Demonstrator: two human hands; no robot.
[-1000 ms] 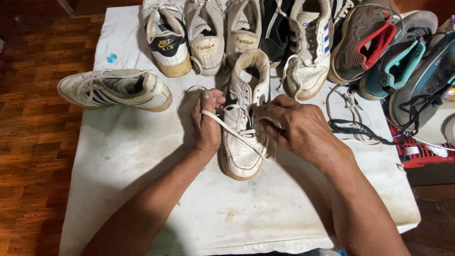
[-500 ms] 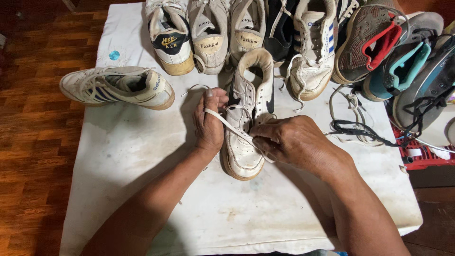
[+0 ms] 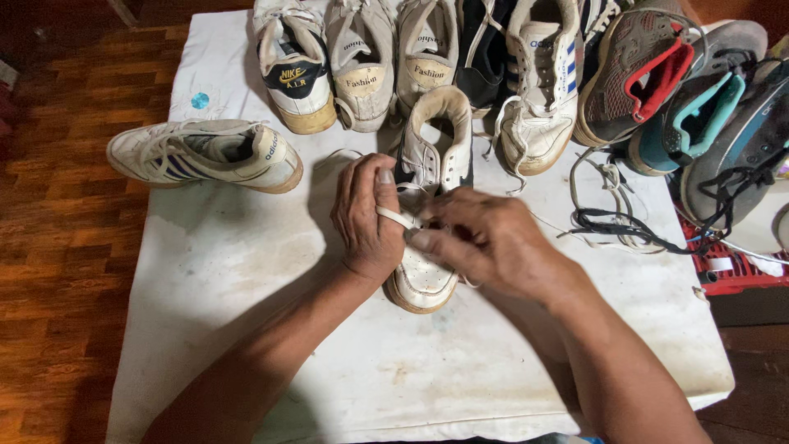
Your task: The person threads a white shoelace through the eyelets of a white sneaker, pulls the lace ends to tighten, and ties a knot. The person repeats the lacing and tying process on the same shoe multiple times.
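My left hand [image 3: 367, 215] and right hand [image 3: 485, 238] both pinch a white lace [image 3: 398, 218] over the white shoe [image 3: 427, 197] lying mid-bench [image 3: 246, 271], just below the row of shoes [image 3: 427, 62].

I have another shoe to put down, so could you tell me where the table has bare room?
The near left of the table is bare, between the side-lying sneaker and the front edge, left of the left hand. A smaller patch lies near right, below the loose laces. The far edge is crowded with the shoe row.
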